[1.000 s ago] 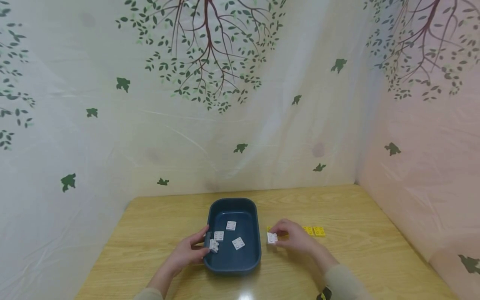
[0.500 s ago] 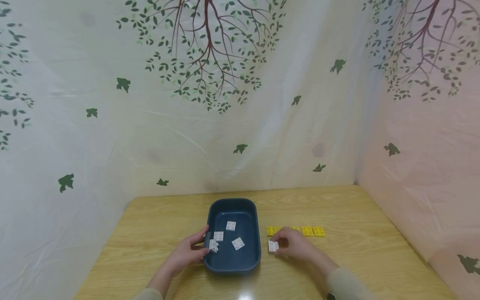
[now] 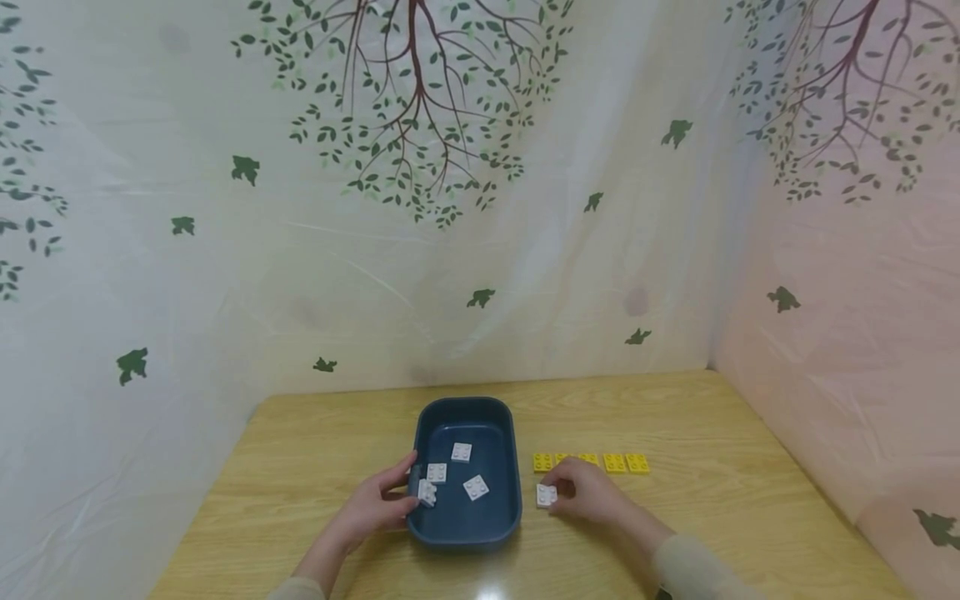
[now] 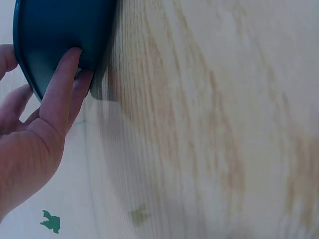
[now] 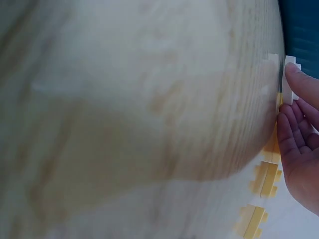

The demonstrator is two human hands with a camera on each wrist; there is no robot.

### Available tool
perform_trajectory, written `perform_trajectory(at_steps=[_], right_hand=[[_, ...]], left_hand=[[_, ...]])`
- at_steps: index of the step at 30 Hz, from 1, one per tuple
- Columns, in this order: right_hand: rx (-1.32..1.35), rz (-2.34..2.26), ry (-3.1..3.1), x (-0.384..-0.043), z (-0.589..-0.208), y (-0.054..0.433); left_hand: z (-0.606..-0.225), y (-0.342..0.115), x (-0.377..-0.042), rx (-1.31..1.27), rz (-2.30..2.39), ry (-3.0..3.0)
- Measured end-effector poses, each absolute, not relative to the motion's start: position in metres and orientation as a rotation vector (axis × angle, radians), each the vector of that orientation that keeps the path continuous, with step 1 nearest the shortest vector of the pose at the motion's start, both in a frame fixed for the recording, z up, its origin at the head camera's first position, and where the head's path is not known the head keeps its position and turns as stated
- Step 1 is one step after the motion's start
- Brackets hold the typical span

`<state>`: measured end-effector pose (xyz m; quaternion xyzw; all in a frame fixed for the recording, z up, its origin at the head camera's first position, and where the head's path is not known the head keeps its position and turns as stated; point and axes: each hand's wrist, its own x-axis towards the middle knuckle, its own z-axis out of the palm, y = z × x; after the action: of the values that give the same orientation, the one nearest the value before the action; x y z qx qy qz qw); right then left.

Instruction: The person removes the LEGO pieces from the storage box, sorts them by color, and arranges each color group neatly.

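Note:
My right hand (image 3: pixel 588 490) pinches a white toy brick (image 3: pixel 546 496) between thumb and fingers, low at the tabletop just right of the dark blue tray (image 3: pixel 517 500). In the right wrist view, the thumb lies on one side of that white brick (image 5: pixel 289 82). My left hand (image 3: pixel 372 502) grips the tray's left side, its fingers (image 4: pixel 62 87) against the outer wall. Several white bricks (image 3: pixel 476 487) lie in the tray; one tilted brick (image 3: pixel 427 492) leans by the left wall near my thumb. Beyond my right hand runs a row of yellow bricks (image 3: pixel 615 462), partly hidden by it.
The wooden table (image 3: pixel 750 500) extends to both sides of the tray. A pale curtain (image 3: pixel 420 300) with printed leaves and birds hangs along its back and sides.
My right hand has brought the white brick slightly nearer to me, from against the yellow row to just in front of it. The left hand and tray have stayed put.

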<state>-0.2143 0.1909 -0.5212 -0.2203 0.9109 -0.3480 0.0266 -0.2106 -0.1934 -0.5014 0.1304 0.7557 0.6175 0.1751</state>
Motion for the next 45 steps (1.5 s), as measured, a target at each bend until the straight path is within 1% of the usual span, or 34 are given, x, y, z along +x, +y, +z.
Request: perform_trajectory(at_steps=[24, 29, 36, 39, 45], right_hand=[[-0.710, -1.095, 2.785, -0.212, -0.522, 0.193], [-0.774, -1.177, 2.802, -0.214, -0.512, 0.194], [-0.859, -1.214, 2.825, -0.219, -0.487, 0.187], [-0.880, -1.216, 2.802, -0.219, -0.476, 0.178], [-0.938, -1.273, 2.700, -0.219, -0.466, 0.150]], left_hand=[[-0.499, -0.192, -0.203, 0.348, 1.731, 2.179], [-0.498, -0.190, -0.201, 0.322, 1.725, 2.193], [-0.498, -0.190, -0.200, 0.321, 1.706, 2.205], [-0.497, -0.190, -0.200, 0.327, 1.707, 2.203], [-0.498, -0.190, -0.199, 0.311, 1.700, 2.217]])
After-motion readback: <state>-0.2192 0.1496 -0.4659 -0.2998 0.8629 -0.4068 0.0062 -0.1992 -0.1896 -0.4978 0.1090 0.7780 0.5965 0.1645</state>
